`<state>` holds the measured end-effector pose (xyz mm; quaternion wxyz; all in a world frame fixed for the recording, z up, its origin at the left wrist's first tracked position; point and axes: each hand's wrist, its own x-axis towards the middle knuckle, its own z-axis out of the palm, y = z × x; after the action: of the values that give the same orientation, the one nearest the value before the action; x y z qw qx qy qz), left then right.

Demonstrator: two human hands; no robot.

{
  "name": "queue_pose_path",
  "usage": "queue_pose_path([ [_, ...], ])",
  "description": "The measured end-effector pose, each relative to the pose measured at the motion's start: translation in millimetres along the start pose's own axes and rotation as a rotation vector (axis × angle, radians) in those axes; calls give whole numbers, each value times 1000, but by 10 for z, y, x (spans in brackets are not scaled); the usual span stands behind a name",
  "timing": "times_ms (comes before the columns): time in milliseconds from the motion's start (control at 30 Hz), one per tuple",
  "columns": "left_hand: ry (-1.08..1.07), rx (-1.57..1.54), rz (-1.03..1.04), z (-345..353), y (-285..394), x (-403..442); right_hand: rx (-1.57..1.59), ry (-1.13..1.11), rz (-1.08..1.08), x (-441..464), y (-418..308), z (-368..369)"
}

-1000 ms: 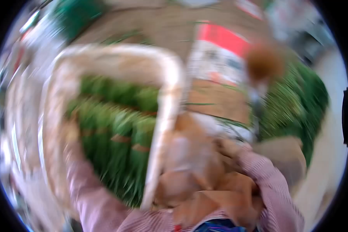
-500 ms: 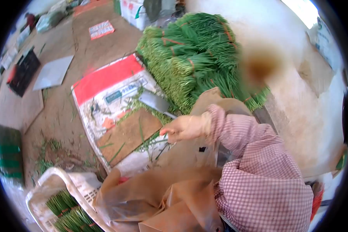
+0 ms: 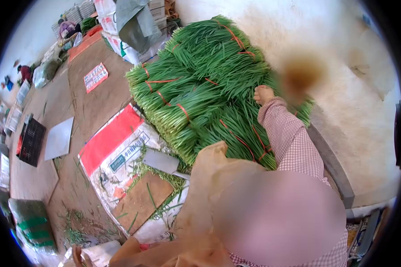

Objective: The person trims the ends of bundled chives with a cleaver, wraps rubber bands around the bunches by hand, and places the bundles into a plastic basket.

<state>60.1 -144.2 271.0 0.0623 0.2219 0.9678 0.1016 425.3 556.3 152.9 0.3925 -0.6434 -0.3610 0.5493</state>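
Observation:
My right hand [image 3: 263,94] is at the right side of a large pile of green leafy stalks [image 3: 196,93], its fingers curled against the leaves. What lies inside those fingers is too small to tell. Red bands tie the stalks into bundles. At the bottom left edge, part of my left hand [image 3: 78,256] shows beside a pale basket edge [image 3: 103,251]; its grip is hidden. A cleaver with a wide blade [image 3: 160,161] lies on a white and red printed sack [image 3: 109,142], near a brown board [image 3: 145,200] and green scraps.
A black crate [image 3: 31,141] and a grey flat panel [image 3: 59,138] are on the floor at left. A green-banded bale [image 3: 32,224] stands below them. White boxes [image 3: 116,26] are behind the pile, a pale wall [image 3: 343,111] at right. Two people are far back at the upper left.
The view has swung right, away from the basket of bundles. My right hand has moved from above the sack, near the cleaver, up to the far right of the pile, and its arm is stretched out.

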Motion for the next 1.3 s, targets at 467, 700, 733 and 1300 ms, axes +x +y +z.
queue_pose_path([
  [467, -662, -137, 176, 943, 1664, 716, -692, 149, -37, 1675, -180, 282],
  [700, -555, -286, 605, 1036, 2057, 771, -367, 184, -188, 521, -462, -95],
  [733, -549, -292, 607, 991, 2106, 765, -366, 184, -196, 489, -439, -153],
  [1300, -559, -1490, 724, 293, 2818, 611, -95, -1037, -1019, -2905, -249, 36],
])
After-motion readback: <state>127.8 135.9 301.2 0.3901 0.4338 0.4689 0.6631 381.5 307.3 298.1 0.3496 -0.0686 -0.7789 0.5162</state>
